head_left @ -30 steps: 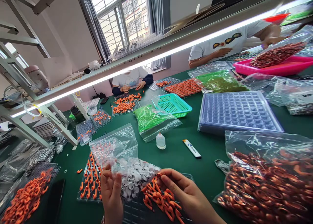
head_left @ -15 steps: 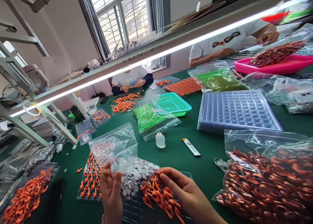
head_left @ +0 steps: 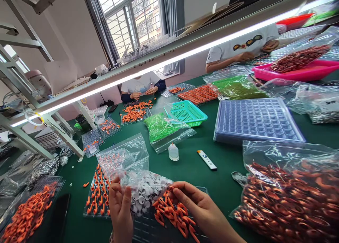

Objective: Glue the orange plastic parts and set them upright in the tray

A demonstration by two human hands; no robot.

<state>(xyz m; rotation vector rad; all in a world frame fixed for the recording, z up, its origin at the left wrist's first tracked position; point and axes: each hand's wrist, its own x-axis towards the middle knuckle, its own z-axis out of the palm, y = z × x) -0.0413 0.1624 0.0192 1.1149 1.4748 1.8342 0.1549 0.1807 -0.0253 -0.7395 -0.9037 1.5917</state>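
Note:
My left hand [head_left: 122,204] pinches the edge of a clear plastic bag [head_left: 147,191] that holds many small white ring-like pieces. At the bag's right end, my right hand [head_left: 193,200] has thumb and forefinger pressed together on a small orange piece [head_left: 171,188]. Below the hands, a pile of orange hooked pieces [head_left: 174,213] lies on a dark clear tray [head_left: 145,229]. Left of my left hand, another tray [head_left: 96,195] carries orange pieces in rows, partly under an empty-looking clear bag [head_left: 135,151].
A large bag of copper-coloured pieces [head_left: 288,200] lies right, below stacked clear trays [head_left: 259,119]. Ahead are a small bottle [head_left: 173,152], a lighter [head_left: 207,160], a green-filled bag [head_left: 164,128] and a turquoise basket [head_left: 199,120]. Two people work across the table under a lit shelf.
My hands and the bag look nearly unchanged. At the upper right, the other person's far hand has moved left and down, closer to their other hand.

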